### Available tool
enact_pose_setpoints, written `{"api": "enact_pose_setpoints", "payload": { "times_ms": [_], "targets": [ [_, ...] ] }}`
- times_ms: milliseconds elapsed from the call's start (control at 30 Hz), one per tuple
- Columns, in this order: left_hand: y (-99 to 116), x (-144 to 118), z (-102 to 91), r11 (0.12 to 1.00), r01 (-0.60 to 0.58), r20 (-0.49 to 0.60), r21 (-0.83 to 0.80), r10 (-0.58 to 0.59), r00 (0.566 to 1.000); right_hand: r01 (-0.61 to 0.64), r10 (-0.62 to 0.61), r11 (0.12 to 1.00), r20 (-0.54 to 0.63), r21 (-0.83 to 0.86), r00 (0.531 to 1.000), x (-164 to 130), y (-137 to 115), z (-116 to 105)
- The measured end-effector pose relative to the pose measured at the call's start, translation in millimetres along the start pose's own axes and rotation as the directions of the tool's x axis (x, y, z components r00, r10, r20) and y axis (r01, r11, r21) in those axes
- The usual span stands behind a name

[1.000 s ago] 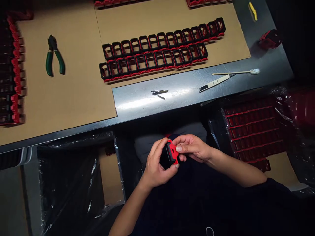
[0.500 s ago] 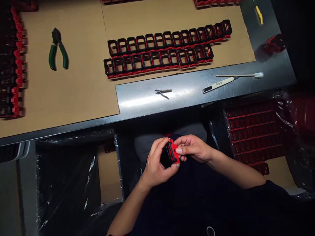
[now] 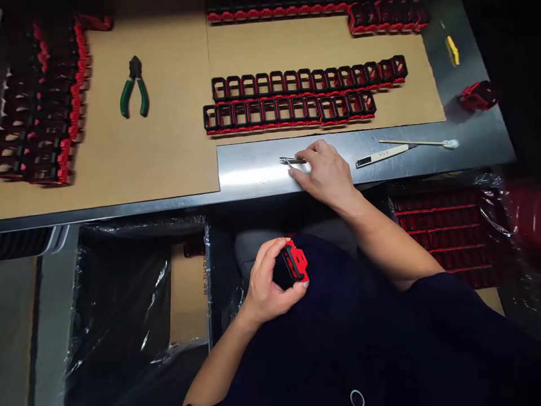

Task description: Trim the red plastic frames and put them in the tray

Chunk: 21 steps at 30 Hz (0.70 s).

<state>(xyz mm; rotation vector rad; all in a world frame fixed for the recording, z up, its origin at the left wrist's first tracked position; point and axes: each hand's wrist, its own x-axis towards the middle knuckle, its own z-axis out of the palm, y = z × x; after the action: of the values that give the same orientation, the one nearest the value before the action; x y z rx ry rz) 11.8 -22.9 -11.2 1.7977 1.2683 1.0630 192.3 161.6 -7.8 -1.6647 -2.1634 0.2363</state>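
Below the table edge, my left hand [image 3: 270,285] is closed around a small red and black plastic part [image 3: 301,260], its red face turned to the right. My right hand [image 3: 327,172] reaches over the bare metal strip of the table. Its thumb and fingers are apart around the handle end of a small silver nail clipper [image 3: 288,160]. The clipper lies on the metal, its handle end partly covered by the fingers; whether they press on it is hard to see.
Two rows of black and red frames [image 3: 291,113] stand on cardboard [image 3: 169,163]. Green-handled pliers [image 3: 134,87] lie left. A cutter knife [image 3: 382,157], a cotton swab [image 3: 418,142] and a yellow-handled tool [image 3: 452,51] lie right. Plastic-lined boxes, one with a red tray [image 3: 443,231], stand below.
My right hand has let go of the red and black part and moved up to the nail clipper on the table. My left hand keeps its hold. The view has shifted slightly.
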Motion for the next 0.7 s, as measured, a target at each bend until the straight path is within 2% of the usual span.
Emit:
{"api": "enact_pose_setpoints", "payload": {
  "times_ms": [67, 167, 300, 433, 533, 700],
  "targets": [
    [-0.5, 0.0, -0.1, 1.000, -0.003, -0.007, 0.010, 0.003, 1.000, 0.051, -0.049, 0.998, -0.073, 0.031, 0.996, -11.0, 4.1, -3.5],
    [-2.8, 1.2, -0.5, 0.999, -0.034, -0.019, 0.012, 0.034, 0.999, 0.184, -0.163, 0.970, -0.136, 0.156, 0.977, -41.5, 9.6, -25.5],
    [-7.5, 4.3, -0.8, 0.996, -0.088, -0.004, -0.018, 0.087, 0.996, 0.290, -0.285, 0.887, -0.066, 0.359, 0.956, -99.2, 7.4, -61.5],
    [-11.2, 7.8, 1.0, 0.988, -0.115, 0.081, -0.102, 0.123, 0.989, 0.309, -0.365, 0.778, -0.005, 0.547, 0.931, -145.5, -5.7, -71.6],
    [-11.9, 9.6, 2.6, 0.983, -0.119, 0.131, -0.142, 0.138, 0.982, 0.314, -0.365, 0.741, -0.037, 0.593, 0.930, -157.1, -13.9, -68.2],
    [-11.7, 7.6, 1.8, 0.981, -0.117, 0.140, -0.153, 0.139, 0.980, 0.391, -0.439, 0.744, -0.046, 0.542, 0.897, -153.1, -16.2, -65.7]
  ]
}}
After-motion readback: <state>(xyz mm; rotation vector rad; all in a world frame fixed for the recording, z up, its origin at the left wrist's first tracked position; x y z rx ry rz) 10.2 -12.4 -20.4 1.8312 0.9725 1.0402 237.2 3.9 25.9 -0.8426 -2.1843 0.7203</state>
